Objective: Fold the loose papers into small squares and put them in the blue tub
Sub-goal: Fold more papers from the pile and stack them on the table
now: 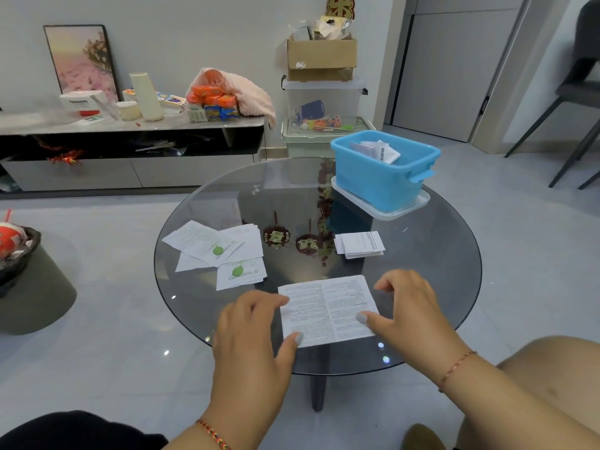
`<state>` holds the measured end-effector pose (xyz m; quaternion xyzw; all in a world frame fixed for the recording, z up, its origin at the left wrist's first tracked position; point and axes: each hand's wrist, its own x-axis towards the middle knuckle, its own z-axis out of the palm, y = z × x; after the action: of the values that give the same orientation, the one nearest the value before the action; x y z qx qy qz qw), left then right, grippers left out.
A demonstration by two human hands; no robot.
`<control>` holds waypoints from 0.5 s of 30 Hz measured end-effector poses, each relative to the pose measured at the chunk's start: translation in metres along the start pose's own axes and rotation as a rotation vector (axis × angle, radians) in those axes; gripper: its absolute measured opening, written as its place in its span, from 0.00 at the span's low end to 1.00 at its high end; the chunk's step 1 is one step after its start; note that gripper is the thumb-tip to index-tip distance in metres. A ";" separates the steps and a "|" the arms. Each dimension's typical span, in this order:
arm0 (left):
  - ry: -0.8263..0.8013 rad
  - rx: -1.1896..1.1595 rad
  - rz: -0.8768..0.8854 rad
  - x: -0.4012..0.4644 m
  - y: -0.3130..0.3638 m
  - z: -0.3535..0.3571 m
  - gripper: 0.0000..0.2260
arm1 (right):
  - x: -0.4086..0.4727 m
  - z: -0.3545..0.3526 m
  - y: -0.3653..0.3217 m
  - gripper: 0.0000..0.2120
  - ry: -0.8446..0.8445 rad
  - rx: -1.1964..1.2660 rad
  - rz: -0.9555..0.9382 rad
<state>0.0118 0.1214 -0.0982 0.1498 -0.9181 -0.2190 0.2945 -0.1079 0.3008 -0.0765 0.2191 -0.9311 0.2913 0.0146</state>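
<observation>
A printed white paper (328, 310) lies flat on the round glass table (431, 287) near its front edge. My left hand (253, 332) touches its left edge with finger and thumb tips. My right hand (406, 306) presses its right edge, thumb on the sheet. A heap of loose papers (220, 251) with green logos lies to the left. A small stack of folded papers (360, 244) sits right of centre. The blue tub (383, 177) stands at the table's far right on a clear lid, with folded papers inside.
Behind the table stand stacked clear storage bins (324, 105) topped by a cardboard box (321, 56). A low cabinet (130, 151) with clutter runs along the left wall. A dark stool (35, 287) is on the left, chair legs (571, 147) on the right.
</observation>
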 end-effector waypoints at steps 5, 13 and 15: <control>-0.093 0.018 0.425 -0.001 -0.002 0.013 0.20 | 0.007 -0.001 -0.011 0.29 -0.080 -0.122 -0.259; -0.205 0.274 0.512 -0.013 0.009 0.010 0.20 | 0.014 0.015 -0.011 0.32 -0.256 -0.395 -0.448; -0.208 0.330 0.521 -0.017 0.008 0.012 0.24 | 0.009 0.013 -0.012 0.28 -0.220 -0.437 -0.450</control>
<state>0.0168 0.1395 -0.1113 -0.0678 -0.9738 0.0015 0.2169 -0.1099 0.2807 -0.0794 0.4412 -0.8957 0.0490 0.0248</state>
